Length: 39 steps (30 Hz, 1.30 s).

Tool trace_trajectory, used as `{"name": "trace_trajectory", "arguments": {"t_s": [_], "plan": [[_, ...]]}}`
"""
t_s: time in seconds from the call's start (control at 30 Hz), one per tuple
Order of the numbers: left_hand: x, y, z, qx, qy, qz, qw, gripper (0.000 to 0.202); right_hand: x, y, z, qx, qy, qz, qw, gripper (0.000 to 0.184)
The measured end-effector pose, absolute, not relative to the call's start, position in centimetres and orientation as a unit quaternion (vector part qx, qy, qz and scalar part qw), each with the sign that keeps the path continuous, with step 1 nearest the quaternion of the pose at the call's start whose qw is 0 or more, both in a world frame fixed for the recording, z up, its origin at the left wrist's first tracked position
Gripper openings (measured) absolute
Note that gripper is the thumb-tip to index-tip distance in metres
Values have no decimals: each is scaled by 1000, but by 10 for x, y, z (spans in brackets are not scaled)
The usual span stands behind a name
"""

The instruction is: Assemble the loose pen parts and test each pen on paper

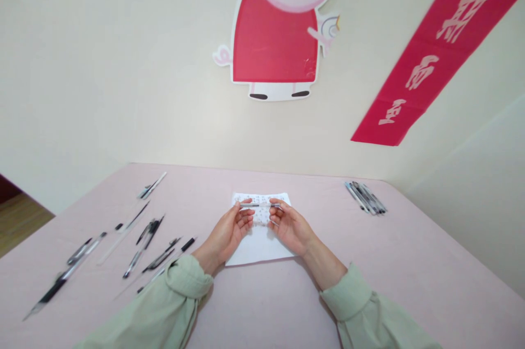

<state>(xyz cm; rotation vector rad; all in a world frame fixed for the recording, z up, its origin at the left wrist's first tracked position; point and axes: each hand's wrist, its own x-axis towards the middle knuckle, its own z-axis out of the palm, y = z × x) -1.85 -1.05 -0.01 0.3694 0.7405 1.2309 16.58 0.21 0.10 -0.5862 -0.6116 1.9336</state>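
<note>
Above a sheet of paper (262, 248), I hold a slim pen (262, 205) level between both hands. My left hand (233, 228) pinches its left end between thumb and forefinger. At the opposite end, the thumb and fingers of my right hand (289, 226) close on the pen. The other fingers of both hands curl loosely beneath it. Small dark marks cover the upper half of the sheet, partly hidden behind my hands. Whether the pen is capped is too small to tell.
Several pens, caps and pen parts, such as a clear pen (141, 248), lie scattered across the left of the pink table (262, 305). A bundle of pens (366, 198) lies side by side at the back right. Behind the table rises a wall with a cartoon cutout (274, 37) and a red banner (426, 70).
</note>
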Motion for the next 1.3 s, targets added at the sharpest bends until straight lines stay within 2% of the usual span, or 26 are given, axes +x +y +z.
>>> {"name": "trace_trajectory", "arguments": {"t_s": [0.27, 0.4, 0.5, 0.7, 0.8, 0.9, 1.03, 1.1, 1.3], "plan": [[-17, -11, 0, 196, 339, 556, 733, 25, 164, -1, 8, -246, -241, 797, 495, 28], [-14, -16, -2, 307, 332, 527, 719, 32, 157, -7, 9, -273, -300, 781, 475, 35], [-11, -18, -6, 391, 339, 511, 687, 42, 152, -9, 7, -288, -351, 761, 464, 29], [-12, -15, -11, 401, 409, 543, 614, 57, 161, 4, 0, -389, -351, 640, 562, 27], [-15, -13, -11, 424, 450, 563, 549, 56, 164, 6, -3, -441, -425, 594, 522, 21], [-16, -11, -12, 442, 466, 577, 505, 55, 159, 1, -7, -446, -548, 536, 463, 28], [-15, -11, -14, 446, 478, 588, 477, 51, 147, -8, -11, -473, -665, 400, 418, 8], [-14, -11, -14, 454, 480, 589, 465, 47, 143, -11, -12, -498, -683, 356, 399, 5], [-14, -12, -12, 456, 468, 592, 471, 36, 140, -13, -13, -529, -682, 333, 381, 12]]}}
